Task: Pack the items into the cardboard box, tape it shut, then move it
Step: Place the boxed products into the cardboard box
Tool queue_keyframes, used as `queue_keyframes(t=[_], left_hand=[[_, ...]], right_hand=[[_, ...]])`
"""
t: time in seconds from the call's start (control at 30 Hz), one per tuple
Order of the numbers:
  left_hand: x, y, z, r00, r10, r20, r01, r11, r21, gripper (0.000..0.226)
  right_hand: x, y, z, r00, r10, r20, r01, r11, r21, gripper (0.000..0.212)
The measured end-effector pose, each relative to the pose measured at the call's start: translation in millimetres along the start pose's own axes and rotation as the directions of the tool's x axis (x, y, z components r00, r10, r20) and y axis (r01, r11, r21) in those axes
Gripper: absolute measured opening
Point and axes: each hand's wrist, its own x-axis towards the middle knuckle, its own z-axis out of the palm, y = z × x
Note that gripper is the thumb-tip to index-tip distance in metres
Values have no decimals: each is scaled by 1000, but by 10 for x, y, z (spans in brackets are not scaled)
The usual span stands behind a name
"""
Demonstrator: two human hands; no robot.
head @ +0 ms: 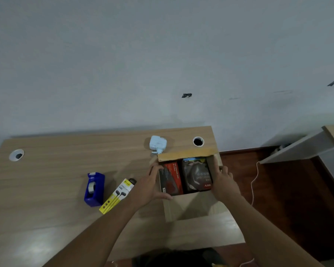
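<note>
Left hand (148, 186) and right hand (223, 182) curl round opposite walls of the open cardboard box (187, 154) at the table's (56, 180) right end, while the yellow earphone pack (116, 197), slanting near-left to far-right, lies just left, nearest the left hand.

Near half of cardboard box (189, 207) left free
The 12 o'clock half is filled by a red package (171, 178) and a dark package (197, 175); the flanks are blocked by the left hand (147, 186) and right hand (225, 182), the 9 o'clock side by an earphone pack (117, 196).
</note>
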Motion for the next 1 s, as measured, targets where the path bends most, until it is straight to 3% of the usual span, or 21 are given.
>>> queue_keyframes(t=[0.13, 0.27, 0.43, 0.67, 0.87, 1.0], left_hand=[[-146, -45, 42, 997, 76, 4, -76, 996, -55, 126], [-442, -259, 22, 986, 157, -53, -157, 987, -10, 97], [-715, -982, 135, 956, -136, -260, 151, 988, 40, 78], [-814, -1656, 474, 866, -471, -166, 498, 842, 208, 97], [-722, -1657, 561, 822, -523, -227, 570, 760, 313, 100], [-631, -1630, 401, 832, -518, -197, 551, 812, 192, 107]], right_hand=[[-20, 77, 107, 1000, -3, -27, 3, 1000, 20, 99], [-3, 111, 146, 1000, -16, -23, 17, 998, 64, 105], [11, 79, 172, 1000, -13, -26, 15, 995, 94, 98], [-25, 80, 184, 999, -44, -17, 46, 993, 105, 95], [-94, 43, 202, 999, -46, 20, 44, 994, 102, 95], [-114, 20, 163, 1000, -29, -4, 29, 997, 69, 85]])
